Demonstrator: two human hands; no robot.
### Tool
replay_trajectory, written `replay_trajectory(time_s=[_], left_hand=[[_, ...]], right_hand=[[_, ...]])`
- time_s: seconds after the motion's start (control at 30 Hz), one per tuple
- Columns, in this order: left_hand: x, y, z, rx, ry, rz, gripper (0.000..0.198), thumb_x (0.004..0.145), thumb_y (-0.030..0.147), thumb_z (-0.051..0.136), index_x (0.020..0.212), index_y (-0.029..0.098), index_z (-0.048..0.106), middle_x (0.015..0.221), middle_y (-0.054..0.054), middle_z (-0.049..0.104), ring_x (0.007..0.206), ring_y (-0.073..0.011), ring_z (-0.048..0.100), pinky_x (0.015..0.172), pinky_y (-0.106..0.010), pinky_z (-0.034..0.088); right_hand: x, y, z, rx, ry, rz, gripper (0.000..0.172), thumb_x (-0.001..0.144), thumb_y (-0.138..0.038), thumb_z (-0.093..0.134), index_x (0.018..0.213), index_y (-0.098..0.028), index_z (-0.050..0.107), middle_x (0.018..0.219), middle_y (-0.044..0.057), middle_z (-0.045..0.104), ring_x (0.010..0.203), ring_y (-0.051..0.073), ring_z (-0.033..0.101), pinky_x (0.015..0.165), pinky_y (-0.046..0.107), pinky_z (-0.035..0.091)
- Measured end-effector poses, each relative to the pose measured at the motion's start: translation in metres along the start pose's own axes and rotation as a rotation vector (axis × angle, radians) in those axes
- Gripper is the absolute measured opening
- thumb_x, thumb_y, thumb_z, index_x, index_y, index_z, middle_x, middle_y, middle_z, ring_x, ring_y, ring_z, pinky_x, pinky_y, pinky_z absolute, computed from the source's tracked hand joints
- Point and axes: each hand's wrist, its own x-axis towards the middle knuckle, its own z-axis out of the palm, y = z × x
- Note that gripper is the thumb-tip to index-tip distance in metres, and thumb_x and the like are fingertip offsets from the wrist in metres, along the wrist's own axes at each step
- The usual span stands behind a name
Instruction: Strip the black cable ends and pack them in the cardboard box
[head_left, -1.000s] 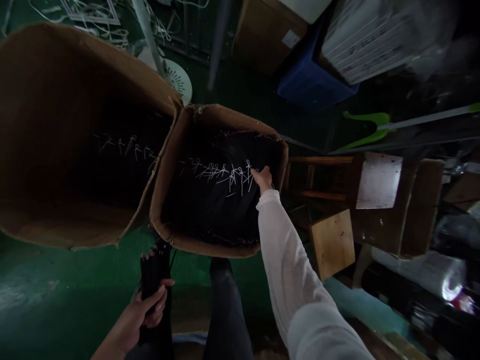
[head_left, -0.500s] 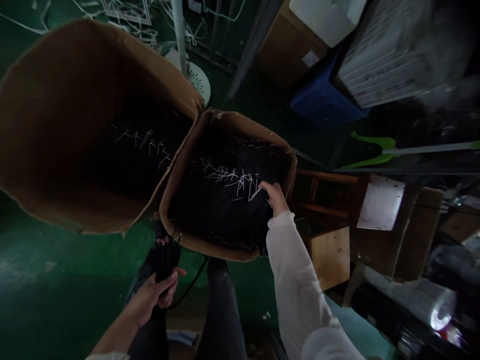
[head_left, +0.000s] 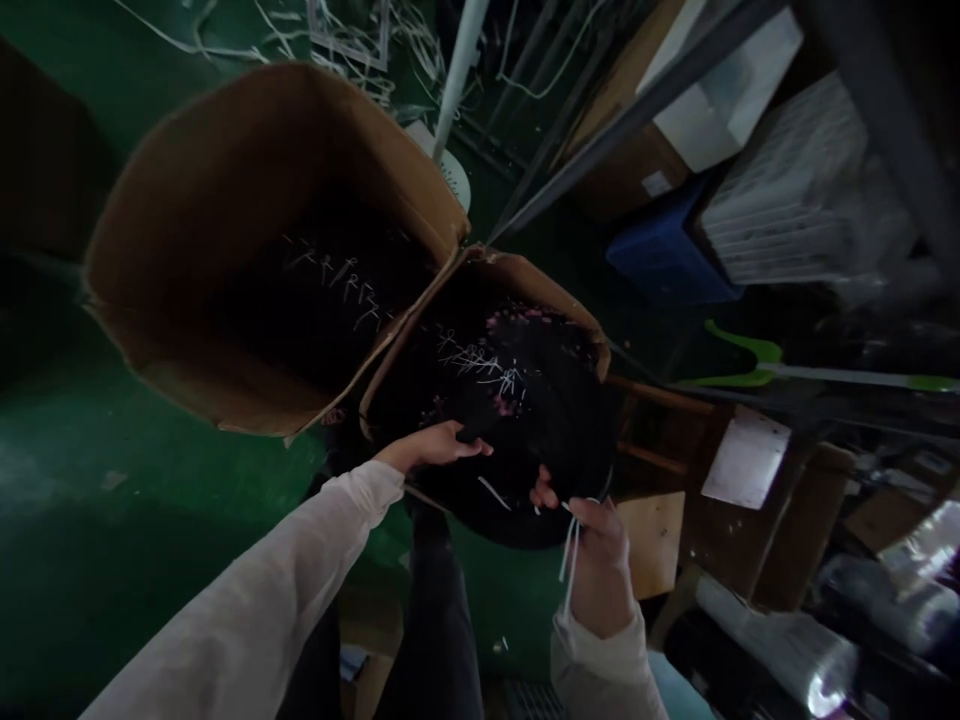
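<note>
Two hands: right fingers (head_left: 594,524) pinch white ties (head_left: 570,560), left fingers (head_left: 459,444) spread over a black bundle (head_left: 525,450), its strands blurred.

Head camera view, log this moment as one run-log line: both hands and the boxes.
left hand: open on black bundle | right hand: gripping white strands | bundle in: cardboard box | adjacent: second cardboard box

On the floor (head_left: 150,540), a cardboard box (head_left: 225,200) stands touching another cardboard box (head_left: 525,285) on its right, which holds what looks like a bundle of rods (head_left: 547,430) with wire ties (head_left: 480,360) on top, and a plastic crate (head_left: 664,255) sits behind it.
</note>
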Motion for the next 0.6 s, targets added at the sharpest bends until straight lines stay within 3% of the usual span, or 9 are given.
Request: replay_trajectory(time_s=[0.1, 0.2, 0.3, 0.4, 0.5, 0.6], left_hand=[[-0.014, -0.009, -0.003, -0.015, -0.182, -0.122, 0.037, 0.068, 0.038, 0.071, 0.095, 0.013, 0.071, 0.063, 0.000, 0.060, 0.052, -0.0079, 0.043, 0.052, -0.020, 0.033], [-0.051, -0.031, -0.017, -0.038, -0.224, -0.350, 0.023, 0.061, 0.029, 0.075, 0.075, 0.013, 0.068, 0.050, 0.003, 0.053, 0.044, -0.0092, 0.040, 0.045, -0.022, 0.029], [-0.102, -0.052, -0.038, -0.100, -0.164, -0.392, 0.022, 0.063, 0.033, 0.072, 0.069, 0.014, 0.062, 0.049, 0.003, 0.050, 0.039, -0.0088, 0.037, 0.040, -0.022, 0.026], [-0.150, -0.067, -0.066, -0.208, -0.076, -0.363, 0.034, 0.066, 0.047, 0.066, 0.078, 0.016, 0.061, 0.053, 0.004, 0.051, 0.039, -0.0068, 0.036, 0.039, -0.020, 0.024], [-0.182, -0.071, -0.096, -0.394, 0.099, -0.326, 0.041, 0.058, 0.046, 0.073, 0.083, 0.015, 0.062, 0.061, 0.002, 0.058, 0.046, -0.0074, 0.044, 0.043, -0.019, 0.030], [-0.197, -0.069, -0.124, -0.523, 0.225, -0.287, 0.040, 0.051, 0.034, 0.077, 0.082, 0.014, 0.065, 0.073, -0.003, 0.067, 0.060, -0.0136, 0.058, 0.056, -0.024, 0.044]], right_hand=[[0.012, 0.008, 0.029, 0.114, 0.007, -0.101, 0.035, 0.062, -0.034, 0.064, 0.095, -0.021, 0.066, 0.078, 0.006, 0.063, 0.059, 0.015, 0.052, 0.058, 0.035, 0.047], [0.038, 0.022, 0.060, 0.165, -0.023, -0.125, 0.035, 0.065, -0.038, 0.062, 0.097, -0.024, 0.064, 0.072, 0.003, 0.060, 0.058, 0.016, 0.053, 0.059, 0.035, 0.048], [0.071, 0.033, 0.102, 0.172, -0.040, -0.165, 0.037, 0.067, -0.045, 0.061, 0.097, -0.024, 0.064, 0.076, 0.002, 0.062, 0.067, 0.018, 0.058, 0.072, 0.039, 0.052], [0.106, 0.038, 0.155, 0.205, -0.059, -0.217, 0.041, 0.069, -0.049, 0.058, 0.100, -0.022, 0.064, 0.099, 0.005, 0.065, 0.083, 0.019, 0.062, 0.089, 0.042, 0.049], [0.138, 0.039, 0.208, 0.236, -0.097, -0.197, 0.038, 0.076, -0.045, 0.052, 0.103, -0.021, 0.063, 0.114, 0.006, 0.061, 0.087, 0.015, 0.061, 0.088, 0.035, 0.050], [0.164, 0.038, 0.252, 0.205, -0.083, -0.206, 0.033, 0.080, -0.037, 0.049, 0.105, -0.020, 0.062, 0.112, 0.005, 0.062, 0.081, 0.010, 0.059, 0.079, 0.026, 0.052]])
